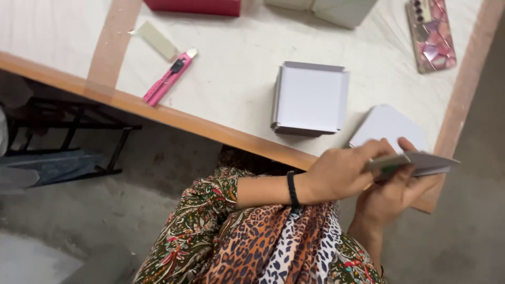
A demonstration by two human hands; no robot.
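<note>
Here, both hands met at the table's near edge, over the lap. The left hand (342,171), a black band at its wrist, was curled with fingers pressed down on a flat grey card (421,162); motion blurred it, so the grip's detail was hard to read. The right hand (392,197) came up from below, palm cupped under the same card, thumb and fingertips closed on its underside. The card was thin and stiff, with a sharp corner jutting right, and a greenish strip along its near edge was too smeared to make out. Behind it lay a pale sheet (389,126) with rounded corners, partly hidden by the hands.

Further in on the table (236,68), which had a cloth-like cream top and a wooden rim, sat a white square tray (310,99) of folded board with low walls. A pink knife (168,79) lay to the left. A phone (431,34) in a faceted pink case and a red box (194,6) were cut off at the top.
</note>
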